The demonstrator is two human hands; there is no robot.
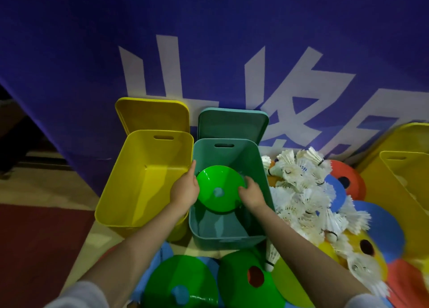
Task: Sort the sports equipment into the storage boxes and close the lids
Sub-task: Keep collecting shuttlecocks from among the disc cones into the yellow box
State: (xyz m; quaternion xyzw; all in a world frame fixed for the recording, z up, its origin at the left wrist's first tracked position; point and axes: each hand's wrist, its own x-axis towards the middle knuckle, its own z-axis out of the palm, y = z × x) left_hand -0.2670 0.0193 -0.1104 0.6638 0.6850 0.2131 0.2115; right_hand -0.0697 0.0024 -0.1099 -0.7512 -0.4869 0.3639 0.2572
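Observation:
A bright green disc cone [219, 188] with a centre hole hangs over the open teal box [260, 168]. My left hand [184, 189] grips its left edge and my right hand [251, 194] grips its right edge. The teal box looks bare inside below the cone. To its left stands an open yellow box [120, 191], with nothing in it. A yellow lid [152, 114] and a teal lid [233, 124] lean upright behind their boxes. White shuttlecocks [301, 191] lie heaped to the right of the teal box.
More disc cones lie on the floor: green ones [181, 282] near me, and blue [380, 226], red [348, 177] and yellow [369, 249] ones under the shuttlecocks. Another yellow box [404, 175] stands at the far right. A blue banner [209, 52] with white characters backs the boxes.

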